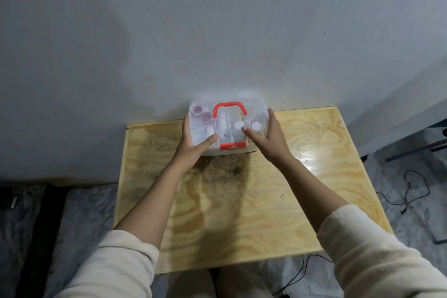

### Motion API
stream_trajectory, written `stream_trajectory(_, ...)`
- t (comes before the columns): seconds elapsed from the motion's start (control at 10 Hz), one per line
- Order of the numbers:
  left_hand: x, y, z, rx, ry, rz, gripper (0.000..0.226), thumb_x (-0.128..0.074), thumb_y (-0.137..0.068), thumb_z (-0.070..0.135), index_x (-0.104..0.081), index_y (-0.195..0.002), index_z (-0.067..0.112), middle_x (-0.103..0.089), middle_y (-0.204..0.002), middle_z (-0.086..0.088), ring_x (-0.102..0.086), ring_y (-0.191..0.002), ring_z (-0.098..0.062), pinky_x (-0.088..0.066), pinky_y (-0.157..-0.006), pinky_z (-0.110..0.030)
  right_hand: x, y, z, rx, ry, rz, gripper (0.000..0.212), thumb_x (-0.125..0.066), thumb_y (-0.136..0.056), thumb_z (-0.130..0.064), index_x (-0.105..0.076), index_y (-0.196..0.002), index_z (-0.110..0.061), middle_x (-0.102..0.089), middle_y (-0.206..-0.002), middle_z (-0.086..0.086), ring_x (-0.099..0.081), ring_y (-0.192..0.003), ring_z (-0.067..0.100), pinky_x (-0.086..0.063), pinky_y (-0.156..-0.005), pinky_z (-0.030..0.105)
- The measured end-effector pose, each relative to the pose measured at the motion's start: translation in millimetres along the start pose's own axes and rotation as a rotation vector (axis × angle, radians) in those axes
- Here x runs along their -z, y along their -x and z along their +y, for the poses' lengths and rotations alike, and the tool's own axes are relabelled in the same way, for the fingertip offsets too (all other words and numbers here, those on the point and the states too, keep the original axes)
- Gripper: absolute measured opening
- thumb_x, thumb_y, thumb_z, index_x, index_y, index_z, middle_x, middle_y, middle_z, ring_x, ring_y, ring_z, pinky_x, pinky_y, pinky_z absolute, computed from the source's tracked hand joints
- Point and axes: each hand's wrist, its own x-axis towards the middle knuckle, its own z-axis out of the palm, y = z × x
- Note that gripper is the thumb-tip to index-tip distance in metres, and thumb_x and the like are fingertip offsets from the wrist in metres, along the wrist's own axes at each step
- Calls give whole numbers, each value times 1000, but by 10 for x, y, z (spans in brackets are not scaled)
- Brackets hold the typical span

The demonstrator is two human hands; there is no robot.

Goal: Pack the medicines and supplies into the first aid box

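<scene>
Clear first aid box point(256, 106) with red handle point(229, 109) on blond swirl-grained table point(314, 176).

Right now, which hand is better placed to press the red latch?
The left hand, narrowly: its thumb lies on the lid just beside the latch; the right hand has its thumb farther up the lid.
</scene>
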Motion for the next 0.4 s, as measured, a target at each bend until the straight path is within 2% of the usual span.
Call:
stream_trajectory(0.1, 53, 7, 87, 35, -67, -21, 95, -78, -73, 45, -19, -147, 37, -32, -147, 15, -34, -137, -10, -35, -110, -34, -14, -43, 25, -57, 123, -27, 97, -61, -76, -60, -7, -147, -24, -12, -158, 5, -20, -143, 27, -30, -110, 46)
stream_trajectory(0.2, 131, 9, 125, 37, -190, -23, 93, -80, -61, 61, -33, -138, 40, -46, -142, 12, -46, -130, -11, -43, -106, -43, 3, -26, 24, -30, 219, -36, 91, -56, -80, -60, -8, -147, -21, -13, -157, 6, -20, -143, 27, -30, -110, 46)
stream_trajectory(0.3, 161, 131, 300, 29, -254, -14, 90, -77, -76, 40, -26, -148, 26, -32, -143, 18, -36, -129, -3, -34, -105, -25, 59, 18, 36, -14, 246, -62, 86, -51, -81, -63, -12, -145, -22, -19, -156, 5, -21, -142, 26, -32, -111, 48)
stream_trajectory(0.4, 272, 320, 279, 105, -389, 32, 101, -72, -80, 43, -9, -154, 18, -11, -162, 1, -15, -147, -16, -20, -115, -31, 143, 161, 140, -8, 257, -53, 83, -46, -85, -60, -12, -147, -16, -17, -156, 8, -17, -144, 27, -25, -116, 47)
